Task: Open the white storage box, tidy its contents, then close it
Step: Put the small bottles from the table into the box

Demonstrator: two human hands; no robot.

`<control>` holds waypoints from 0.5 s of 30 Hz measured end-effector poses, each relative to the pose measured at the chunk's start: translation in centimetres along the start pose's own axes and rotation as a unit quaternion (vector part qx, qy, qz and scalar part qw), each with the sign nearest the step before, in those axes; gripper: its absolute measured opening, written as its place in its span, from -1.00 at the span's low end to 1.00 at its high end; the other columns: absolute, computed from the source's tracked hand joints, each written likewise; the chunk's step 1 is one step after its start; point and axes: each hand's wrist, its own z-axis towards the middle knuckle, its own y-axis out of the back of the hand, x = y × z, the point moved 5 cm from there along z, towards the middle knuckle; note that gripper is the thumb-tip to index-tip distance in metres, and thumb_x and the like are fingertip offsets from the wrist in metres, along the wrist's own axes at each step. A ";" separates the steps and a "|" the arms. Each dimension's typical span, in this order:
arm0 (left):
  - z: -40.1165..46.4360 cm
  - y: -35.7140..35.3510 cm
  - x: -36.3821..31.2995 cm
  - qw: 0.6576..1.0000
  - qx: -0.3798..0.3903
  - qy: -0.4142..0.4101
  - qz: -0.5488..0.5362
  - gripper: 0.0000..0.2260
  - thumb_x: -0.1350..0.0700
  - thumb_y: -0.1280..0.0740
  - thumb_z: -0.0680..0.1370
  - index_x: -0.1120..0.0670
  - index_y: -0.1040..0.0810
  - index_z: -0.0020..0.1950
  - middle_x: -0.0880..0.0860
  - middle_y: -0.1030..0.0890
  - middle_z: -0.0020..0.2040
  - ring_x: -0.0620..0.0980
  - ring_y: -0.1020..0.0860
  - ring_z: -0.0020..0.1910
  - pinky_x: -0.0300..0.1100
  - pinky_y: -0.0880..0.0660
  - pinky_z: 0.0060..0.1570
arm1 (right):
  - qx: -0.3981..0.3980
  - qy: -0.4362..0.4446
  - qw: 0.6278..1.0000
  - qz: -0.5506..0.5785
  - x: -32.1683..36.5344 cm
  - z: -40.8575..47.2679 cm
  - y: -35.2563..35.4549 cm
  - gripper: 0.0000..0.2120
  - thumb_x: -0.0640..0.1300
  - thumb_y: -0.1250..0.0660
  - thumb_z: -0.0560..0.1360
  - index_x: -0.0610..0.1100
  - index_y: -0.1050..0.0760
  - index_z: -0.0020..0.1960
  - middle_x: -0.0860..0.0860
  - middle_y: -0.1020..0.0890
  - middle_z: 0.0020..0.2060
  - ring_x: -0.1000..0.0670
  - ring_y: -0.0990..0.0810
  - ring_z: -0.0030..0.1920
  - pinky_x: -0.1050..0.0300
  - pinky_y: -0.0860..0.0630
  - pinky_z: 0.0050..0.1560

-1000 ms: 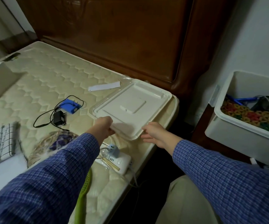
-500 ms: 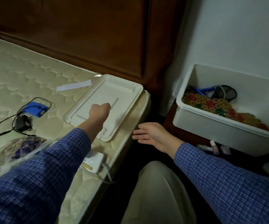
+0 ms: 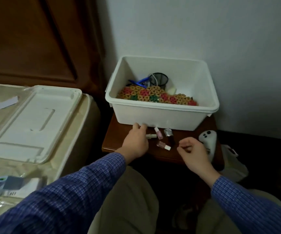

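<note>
The white storage box [image 3: 161, 115] stands open on a wooden bedside table [image 3: 116, 141]. Inside lie a colourful mat of woven rings [image 3: 153, 97], a black mesh cup [image 3: 159, 81] and a blue item [image 3: 140, 81]. Its lid [image 3: 33, 122] lies upside down on the mattress [image 3: 85, 115] at the left. My left hand [image 3: 136, 141] reaches over the table, fingertips at the foot of the box's front wall, beside a cream bottle [image 3: 151, 136]. My right hand [image 3: 193, 152] hovers loosely curled over the table's front edge, holding nothing.
Small nail polish bottles sit before the box: a pink one [image 3: 159, 134], a silver-capped dark one [image 3: 169, 135], one lying down [image 3: 163, 145]. A white rounded object [image 3: 207, 137] and a white bag [image 3: 232, 159] are at the right. A power strip [image 3: 18, 184] lies on the mattress.
Both hands have let go of the lid, which stays on the mattress. The view swung right, and both hands now hover over the bedside table in front of the box.
</note>
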 end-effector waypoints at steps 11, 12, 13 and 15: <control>1.1 -3.0 1.0 0.997 -0.053 -0.055 0.010 -0.72 0.11 -0.36 0.58 0.06 -0.57 0.29 0.07 -0.48 0.11 0.13 -0.52 0.11 -0.01 -0.51 0.11 | 0.003 0.153 0.973 -0.175 0.5 1.7 -4.5 -0.77 0.00 -0.52 0.41 0.06 -0.58 0.02 0.19 -0.56 -0.06 0.17 -0.47 -0.14 0.22 -0.40 -0.20; 1.1 -2.9 1.1 0.996 -0.067 -0.060 0.005 -0.77 0.10 -0.35 0.59 0.07 -0.61 0.24 0.06 -0.50 0.07 0.12 -0.53 0.07 0.00 -0.51 0.07 | 0.004 0.155 0.970 -0.185 0.5 1.7 -4.7 -0.78 -0.01 -0.53 0.41 0.08 -0.57 0.01 0.19 -0.57 -0.06 0.17 -0.49 -0.13 0.23 -0.38 -0.21; 1.1 -2.9 1.2 0.995 -0.074 -0.062 0.002 -0.79 0.09 -0.33 0.61 0.08 -0.63 0.21 0.06 -0.51 0.04 0.11 -0.54 0.05 0.00 -0.52 0.05 | 0.005 0.156 0.969 -0.192 0.4 1.7 -4.8 -0.79 -0.03 -0.53 0.41 0.08 -0.57 0.00 0.19 -0.59 -0.06 0.15 -0.53 -0.11 0.23 -0.38 -0.22; 1.0 -2.7 1.3 0.996 -0.072 -0.055 -0.020 -0.79 0.08 -0.32 0.62 0.11 -0.64 0.19 0.05 -0.54 0.03 0.07 -0.55 0.01 -0.02 -0.52 0.03 | 0.004 0.160 0.969 -0.189 0.4 1.7 -4.9 -0.82 -0.05 -0.51 0.44 0.07 -0.59 0.00 0.18 -0.62 -0.07 0.13 -0.58 -0.09 0.24 -0.41 -0.21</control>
